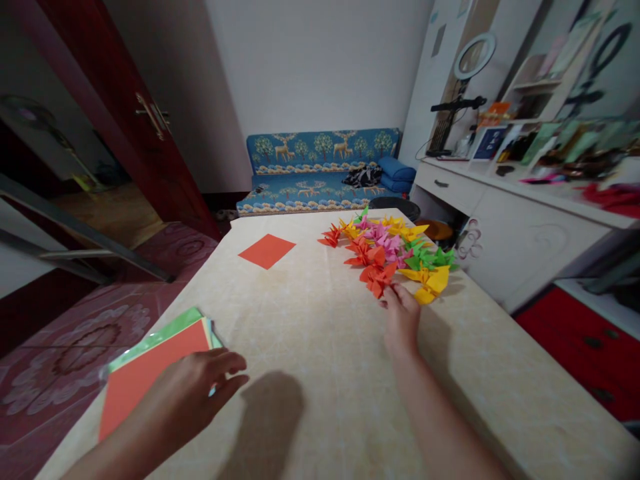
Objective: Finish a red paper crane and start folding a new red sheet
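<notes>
Over the near corner of a stack of coloured paper point(157, 373), red on top with green beneath, hovers my left hand point(205, 383). Its fingers are curved, with a gap between thumb and fingertips, and hold nothing. My right hand point(403, 310) reaches to the right side of the table, its fingertips closed on a red origami crane point(376, 277). That crane is at the front of a cluster of folded cranes in red, pink, green and yellow. Closest on the right is a yellow crane point(429, 283). A single red paper square point(267, 251) lies flat farther left.
The pale table point(310, 320) narrows towards a blue patterned sofa point(320, 170) by the wall. A white dresser point(525, 220) crowded with bottles stands on the right. To the left are a dark red door point(135, 133) and a metal ladder-like frame point(85, 253).
</notes>
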`<state>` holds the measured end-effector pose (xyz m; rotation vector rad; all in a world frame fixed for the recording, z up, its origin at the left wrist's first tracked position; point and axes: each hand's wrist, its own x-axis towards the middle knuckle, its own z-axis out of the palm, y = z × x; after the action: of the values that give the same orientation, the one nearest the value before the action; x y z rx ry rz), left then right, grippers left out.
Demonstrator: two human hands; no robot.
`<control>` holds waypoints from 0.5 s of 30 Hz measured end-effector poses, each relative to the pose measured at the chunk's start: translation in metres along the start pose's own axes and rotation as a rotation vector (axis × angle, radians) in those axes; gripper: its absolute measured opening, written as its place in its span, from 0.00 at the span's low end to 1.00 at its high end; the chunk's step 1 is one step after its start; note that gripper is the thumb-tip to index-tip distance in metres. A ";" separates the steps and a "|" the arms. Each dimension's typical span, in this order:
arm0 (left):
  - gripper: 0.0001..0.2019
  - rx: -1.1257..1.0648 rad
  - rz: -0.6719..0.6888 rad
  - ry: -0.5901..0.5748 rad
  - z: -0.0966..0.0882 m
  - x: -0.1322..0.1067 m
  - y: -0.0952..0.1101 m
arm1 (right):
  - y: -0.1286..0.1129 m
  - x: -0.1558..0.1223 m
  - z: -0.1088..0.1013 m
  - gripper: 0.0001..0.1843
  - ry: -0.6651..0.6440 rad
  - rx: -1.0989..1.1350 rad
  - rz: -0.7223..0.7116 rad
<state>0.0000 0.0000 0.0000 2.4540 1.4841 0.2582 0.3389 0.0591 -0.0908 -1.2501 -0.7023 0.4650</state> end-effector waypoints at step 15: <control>0.21 -0.517 0.085 0.666 0.046 0.098 0.094 | -0.043 -0.058 0.026 0.17 -0.361 -0.256 -0.397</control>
<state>0.1374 0.0386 -0.0131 2.0826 1.2868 1.3918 0.2775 0.0269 -0.0588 -1.2350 -1.3207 0.2766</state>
